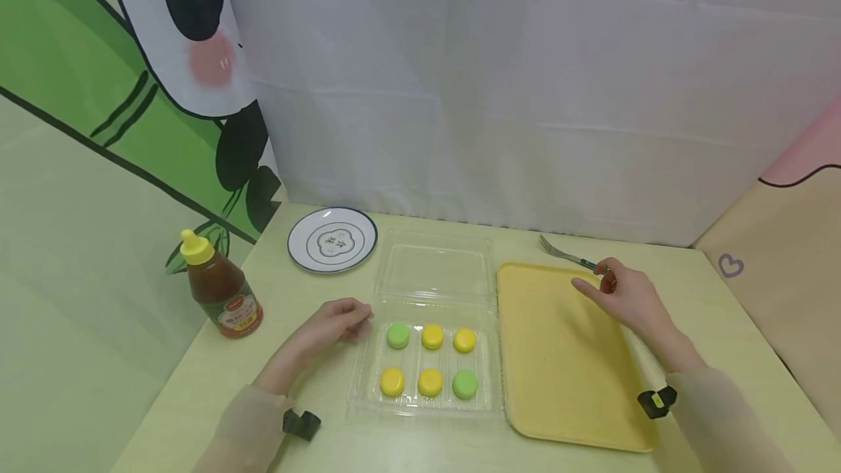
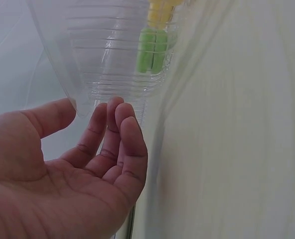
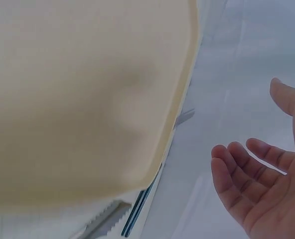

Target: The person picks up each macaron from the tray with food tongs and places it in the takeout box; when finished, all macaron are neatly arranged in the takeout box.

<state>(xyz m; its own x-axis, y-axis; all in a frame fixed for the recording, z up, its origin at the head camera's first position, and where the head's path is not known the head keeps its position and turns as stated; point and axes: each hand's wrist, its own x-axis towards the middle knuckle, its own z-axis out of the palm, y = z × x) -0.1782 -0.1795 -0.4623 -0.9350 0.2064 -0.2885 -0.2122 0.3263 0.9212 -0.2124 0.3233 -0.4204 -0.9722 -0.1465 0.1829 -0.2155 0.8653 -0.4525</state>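
At the left rim of a clear plastic clamshell box (image 1: 436, 404), my left hand (image 1: 338, 323) has its fingers loosely bent. In the left wrist view, the thumb (image 2: 58, 117) meets the box's corner, and a gap separates it from the fingers. Green macarons (image 1: 465, 384) and yellow macarons (image 1: 430, 382) sit in the box, whose lid (image 1: 436, 268) lies open behind. My right hand (image 1: 627, 298) hovers over the handle of a fork (image 1: 561, 252) beyond the yellow tray (image 1: 565, 363). The right wrist view shows this hand's fingers (image 3: 242, 172) relaxed and holding nothing.
A white plate (image 1: 332, 239) with a dark rim lies at the back left. On the left stands a brown sauce bottle (image 1: 226, 294) with a yellow cap. Beside the tray, a serrated metal blade (image 3: 105, 219) shows in the right wrist view. A white curtain (image 1: 499, 93) hangs behind.
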